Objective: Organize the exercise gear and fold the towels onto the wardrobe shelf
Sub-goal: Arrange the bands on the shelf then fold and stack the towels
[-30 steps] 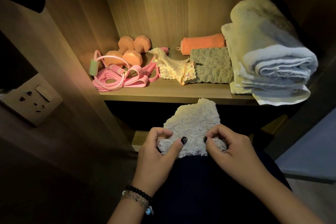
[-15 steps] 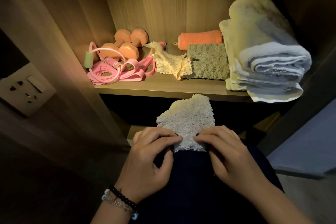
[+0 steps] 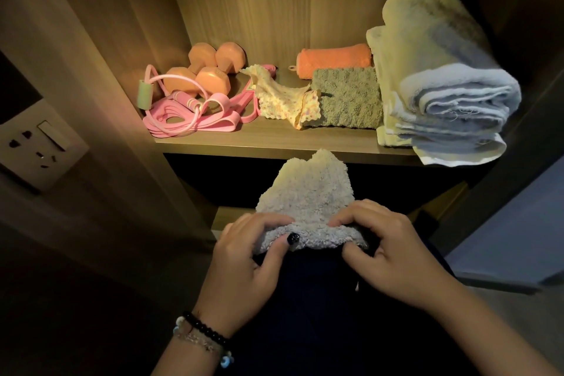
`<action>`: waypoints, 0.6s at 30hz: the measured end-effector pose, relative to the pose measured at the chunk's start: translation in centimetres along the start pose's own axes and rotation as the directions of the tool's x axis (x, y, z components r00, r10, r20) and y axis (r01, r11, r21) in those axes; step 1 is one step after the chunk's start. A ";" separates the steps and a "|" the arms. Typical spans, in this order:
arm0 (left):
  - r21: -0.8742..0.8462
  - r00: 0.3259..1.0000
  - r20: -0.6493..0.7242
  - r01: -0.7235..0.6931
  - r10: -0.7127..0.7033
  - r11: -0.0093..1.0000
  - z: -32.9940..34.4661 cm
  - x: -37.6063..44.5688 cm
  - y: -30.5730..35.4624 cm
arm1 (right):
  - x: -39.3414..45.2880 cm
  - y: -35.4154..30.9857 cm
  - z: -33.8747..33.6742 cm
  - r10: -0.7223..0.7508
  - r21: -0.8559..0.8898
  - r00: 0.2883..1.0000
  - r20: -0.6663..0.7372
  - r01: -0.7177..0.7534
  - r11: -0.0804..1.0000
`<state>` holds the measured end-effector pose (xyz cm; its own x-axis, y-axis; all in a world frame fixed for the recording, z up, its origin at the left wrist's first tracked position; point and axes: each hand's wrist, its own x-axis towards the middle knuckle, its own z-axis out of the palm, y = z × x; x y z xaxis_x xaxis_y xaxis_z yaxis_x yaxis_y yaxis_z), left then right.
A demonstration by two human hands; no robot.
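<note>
Fluffy pale cloth (image 3: 308,195), shaggy chenille-type pile, held low in front of wardrobe shelf (image 3: 274,140), over dark lap; top edge humped and uneven, bottom edge rolled over. Left hand (image 3: 244,262) pinching bottom-left corner, thumb w/ dark nail on top of pile, fingers curled over the fold. Right hand (image 3: 387,253) pinching bottom-right corner, fingers bent over edge, thumb tucked under. Beaded bracelets (image 3: 198,334) on left wrist.

On shelf, wood-grain laminate, L to R: two orange dumbbells (image 3: 210,73), hex-ended, matte; pink resistance bands (image 3: 195,122), flat rubbery loops, tangled w/ pink tube loop and green foam grip (image 3: 146,94), in front of dumbbells. Yellow knit cloth (image 3: 283,98), scalloped edge, crumpled, draped partly over olive towel (image 3: 348,98), folded square, nubby terry. Behind it orange towel (image 3: 334,59), rolled cylinder, waffle texture. Far R: big white towel stack (image 3: 442,85), thick terry, folded layers, overhanging shelf edge.

Wall socket plate (image 3: 39,146) at left, smooth plastic.
</note>
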<state>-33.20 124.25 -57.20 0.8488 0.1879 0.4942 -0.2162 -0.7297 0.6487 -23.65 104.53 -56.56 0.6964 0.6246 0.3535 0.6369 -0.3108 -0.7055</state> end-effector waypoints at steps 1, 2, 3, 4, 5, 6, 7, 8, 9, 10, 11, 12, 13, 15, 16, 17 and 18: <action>-0.061 1.000 -0.007 0.029 -0.029 0.998 -0.1 0.0 0.1 | -0.2 0.0 -0.2 0.040 0.077 0.999 0.017 -0.042 0.996; -0.108 0.998 -0.010 0.058 -0.060 0.992 -0.3 0.1 0.2 | -0.4 0.0 -0.4 0.073 0.140 0.997 0.025 -0.076 0.987; -0.143 0.995 -0.007 0.097 -0.099 0.985 -0.4 0.2 0.4 | -0.6 0.1 -0.6 0.100 0.190 0.995 0.020 -0.102 0.977; -0.173 0.988 -0.002 0.150 -0.152 0.974 -0.4 0.4 0.5 | -0.7 0.2 -0.8 0.132 0.230 0.991 0.008 -0.130 0.964; -0.200 0.977 0.006 0.212 -0.215 0.957 -0.3 0.7 0.6 | -0.8 0.3 -0.9 0.172 0.264 0.985 -0.007 -0.164 0.951; -0.218 0.961 0.011 0.273 -0.277 0.937 -0.2 0.9 0.6 | -0.7 0.3 -0.8 0.211 0.291 0.977 -0.025 -0.194 0.937; -0.227 0.946 0.006 0.317 -0.324 0.921 0.0 1.2 0.7 | -0.5 0.3 -0.7 0.239 0.303 0.969 -0.057 -0.212 0.929; -0.222 0.935 -0.014 0.343 -0.354 0.913 0.2 1.4 0.6 | -0.2 0.3 -0.4 0.263 0.301 0.960 -0.099 -0.223 0.927; -0.209 0.925 -0.036 0.364 -0.379 0.908 0.5 1.6 0.6 | 0.1 0.3 0.0 0.289 0.297 0.946 -0.145 -0.236 0.925; -0.197 0.914 -0.057 0.385 -0.402 0.902 0.8 1.8 0.6 | 0.4 0.4 0.4 0.319 0.294 0.929 -0.187 -0.257 0.921; -0.183 0.904 -0.070 0.405 -0.423 0.896 1.1 1.9 0.7 | 0.7 0.3 0.9 0.347 0.284 0.912 -0.220 -0.280 0.917; -0.164 0.898 -0.080 0.415 -0.432 0.895 1.3 2.1 0.7 | 1.0 0.2 1.3 0.359 0.259 0.900 -0.249 -0.295 0.920; -0.135 0.902 -0.098 0.407 -0.421 0.904 1.3 2.2 0.8 | 1.3 0.1 1.6 0.349 0.214 0.894 -0.281 -0.296 0.931; -0.023 0.938 -0.166 0.305 -0.305 0.952 1.3 2.4 0.5 | 1.5 -0.3 2.1 0.254 0.073 0.901 -0.351 -0.244 0.967; 0.063 0.959 -0.186 0.229 -0.215 0.971 1.2 2.5 0.3 | 1.5 -0.4 2.2 0.155 -0.045 0.911 -0.382 -0.185 0.982; 0.149 0.977 -0.177 0.145 -0.118 0.978 1.1 2.5 0.1 | 1.5 -0.5 2.2 0.025 -0.189 0.922 -0.385 -0.105 0.976; 0.212 0.989 -0.143 0.055 -0.024 0.976 1.1 2.4 0.0 | 1.3 -0.4 2.3 -0.106 -0.321 0.932 -0.346 -0.011 0.947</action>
<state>-30.62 124.00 -56.70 0.7759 0.2979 0.5561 -0.0619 -0.8413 0.5370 -23.75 107.14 -57.23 0.6958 0.3671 0.6173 0.7017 -0.5309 -0.4752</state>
